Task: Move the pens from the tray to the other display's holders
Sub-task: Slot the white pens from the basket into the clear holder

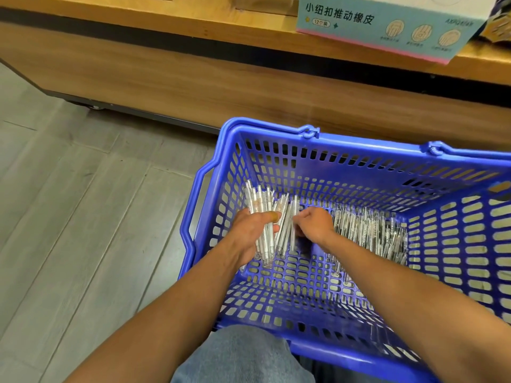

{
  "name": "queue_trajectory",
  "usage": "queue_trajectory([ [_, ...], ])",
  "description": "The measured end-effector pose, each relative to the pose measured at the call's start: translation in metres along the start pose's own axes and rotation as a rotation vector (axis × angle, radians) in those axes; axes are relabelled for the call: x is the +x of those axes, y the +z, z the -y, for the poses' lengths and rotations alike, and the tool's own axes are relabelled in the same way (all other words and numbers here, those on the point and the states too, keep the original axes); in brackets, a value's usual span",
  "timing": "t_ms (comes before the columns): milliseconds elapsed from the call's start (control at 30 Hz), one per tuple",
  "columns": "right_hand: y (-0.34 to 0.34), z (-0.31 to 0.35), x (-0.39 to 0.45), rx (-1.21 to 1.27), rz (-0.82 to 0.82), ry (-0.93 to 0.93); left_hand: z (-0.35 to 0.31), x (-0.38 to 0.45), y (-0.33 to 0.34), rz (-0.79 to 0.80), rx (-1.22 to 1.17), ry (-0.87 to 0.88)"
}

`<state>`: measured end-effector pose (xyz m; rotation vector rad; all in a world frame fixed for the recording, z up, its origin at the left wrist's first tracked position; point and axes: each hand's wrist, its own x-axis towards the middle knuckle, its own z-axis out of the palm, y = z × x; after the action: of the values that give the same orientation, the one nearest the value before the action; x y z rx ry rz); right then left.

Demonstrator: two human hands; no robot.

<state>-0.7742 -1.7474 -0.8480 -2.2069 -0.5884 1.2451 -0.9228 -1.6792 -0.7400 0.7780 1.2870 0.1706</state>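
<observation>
A blue plastic shopping basket (331,139) stands on the floor in front of me and holds several clear white pens. My left hand (249,230) grips a bundle of pens (262,205) at the basket's left side, thumb across them. My right hand (315,223) reaches down beside it, its fingers curled and pinching pens (290,225) next to the bundle. A loose pile of pens (370,230) lies along the basket's bottom to the right. No display holders are in view.
A wooden display counter (193,78) on casters runs along the back, with a light blue product box (381,26) on its top at the right. Grey plank floor (83,203) lies to the left. My knee in jeans (243,355) is below the basket.
</observation>
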Motion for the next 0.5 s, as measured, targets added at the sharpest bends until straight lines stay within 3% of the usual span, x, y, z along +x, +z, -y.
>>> queue_trajectory([
  [133, -0.022, 0.019, -0.019, 0.498, 0.340, -0.061, 0.003, 0.005, -0.002, -0.018, -0.023, 0.037],
  [233, -0.032, 0.034, -0.034, 0.580, 0.526, -0.126, 0.002, 0.006, -0.002, -0.048, -0.057, 0.056],
  [367, -0.035, 0.052, -0.048, 0.629, 0.553, -0.184, -0.002, 0.000, 0.002, 0.023, -0.082, 0.030],
  [500, -0.023, 0.056, -0.049, 0.599, 0.449, -0.212, -0.003, -0.001, 0.002, 0.032, -0.117, 0.008],
])
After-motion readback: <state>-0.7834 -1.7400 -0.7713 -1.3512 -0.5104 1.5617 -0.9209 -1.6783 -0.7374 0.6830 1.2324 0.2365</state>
